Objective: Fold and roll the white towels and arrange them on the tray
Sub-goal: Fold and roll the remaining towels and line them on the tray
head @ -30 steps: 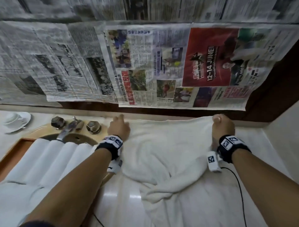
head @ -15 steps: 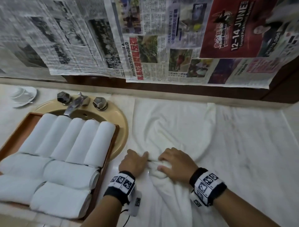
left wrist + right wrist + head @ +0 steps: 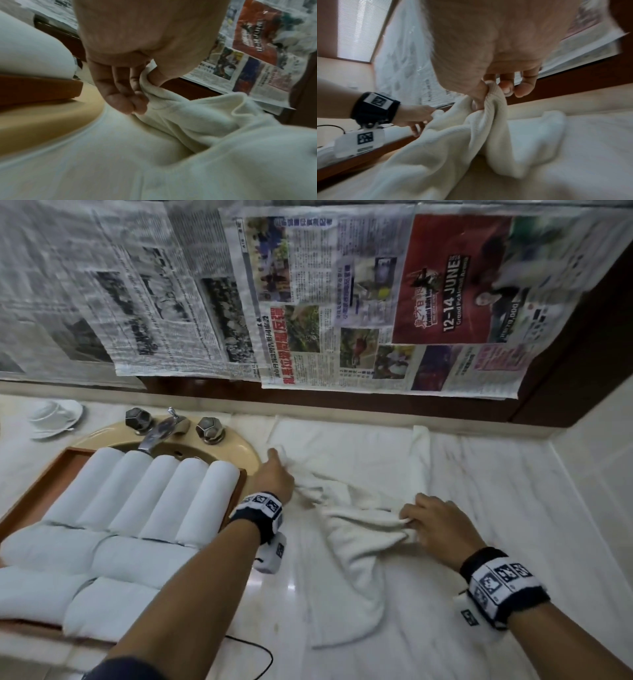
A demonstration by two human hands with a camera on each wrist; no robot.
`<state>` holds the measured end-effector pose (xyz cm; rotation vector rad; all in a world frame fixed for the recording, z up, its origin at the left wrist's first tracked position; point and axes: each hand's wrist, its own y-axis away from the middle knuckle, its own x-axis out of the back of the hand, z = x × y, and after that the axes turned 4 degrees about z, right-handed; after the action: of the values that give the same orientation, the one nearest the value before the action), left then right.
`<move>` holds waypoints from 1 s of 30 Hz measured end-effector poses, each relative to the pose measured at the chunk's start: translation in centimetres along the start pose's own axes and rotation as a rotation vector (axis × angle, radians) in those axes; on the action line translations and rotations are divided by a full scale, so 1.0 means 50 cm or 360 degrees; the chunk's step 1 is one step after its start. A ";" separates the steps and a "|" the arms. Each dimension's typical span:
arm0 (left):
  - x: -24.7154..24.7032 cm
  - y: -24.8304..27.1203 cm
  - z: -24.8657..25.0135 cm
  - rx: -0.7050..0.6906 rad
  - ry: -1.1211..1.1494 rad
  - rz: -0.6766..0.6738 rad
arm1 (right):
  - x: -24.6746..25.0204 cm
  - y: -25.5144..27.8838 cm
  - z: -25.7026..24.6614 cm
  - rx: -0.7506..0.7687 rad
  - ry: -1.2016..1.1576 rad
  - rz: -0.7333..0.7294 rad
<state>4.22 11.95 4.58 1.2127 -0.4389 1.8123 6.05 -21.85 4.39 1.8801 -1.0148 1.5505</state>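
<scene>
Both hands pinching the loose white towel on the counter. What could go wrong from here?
1. The left hand and right hand pinch the crumpled white towel at bunched folds, so it may spread out creased or skewed.
2. The left hand works right beside the brown wooden tray; a wide pull might nudge the rolled white towels there.
3. The towel's near end trails toward the counter edge and might slip off.

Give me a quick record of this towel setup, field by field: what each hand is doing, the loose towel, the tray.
left hand: pinches an edge of the loose towel, near the sink
right hand: pinches the towel's bunched edge
loose towel: crumpled, unfolded, lying on the counter
tray: wooden, set over the sink, holds the rolled towels
</scene>
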 end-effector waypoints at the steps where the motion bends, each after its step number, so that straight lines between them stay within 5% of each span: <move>1: 0.003 -0.012 -0.008 0.0040 0.0029 0.0053 | 0.004 0.014 0.023 -0.0124 0.0033 -0.0027; 5: 0.007 -0.006 -0.041 0.0075 0.0192 0.0032 | 0.007 0.064 0.053 -0.0547 0.0424 -0.0394; 7: -0.015 0.033 -0.062 0.0008 0.0075 0.0031 | -0.008 0.074 0.035 -0.0630 0.0364 -0.0349; 10: -0.070 0.106 -0.084 0.0057 0.0044 -0.0207 | -0.030 0.062 -0.031 -0.0431 -0.0108 0.0001; 13: -0.125 0.139 -0.084 -0.0073 -0.0013 -0.0344 | -0.053 0.040 -0.114 -0.0145 -0.0363 -0.0140; 17: -0.161 0.134 -0.050 -0.0422 -0.0288 -0.0210 | -0.108 0.020 -0.156 0.0096 -0.0187 -0.0393; 21: -0.156 0.130 -0.029 -0.0543 -0.0593 -0.0027 | -0.137 0.017 -0.143 0.0148 0.0068 -0.0180; 25: -0.124 0.149 -0.039 -0.0620 -0.0335 0.0139 | -0.123 0.025 -0.129 0.0103 -0.0118 -0.0180; 30: -0.080 0.208 -0.076 -0.0528 0.0248 -0.0024 | -0.120 0.063 -0.094 0.0174 0.0079 -0.0323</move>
<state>-5.89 7.00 1.16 0.8395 -0.6112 1.7240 0.29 -18.75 -0.63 1.9405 -0.7064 1.5512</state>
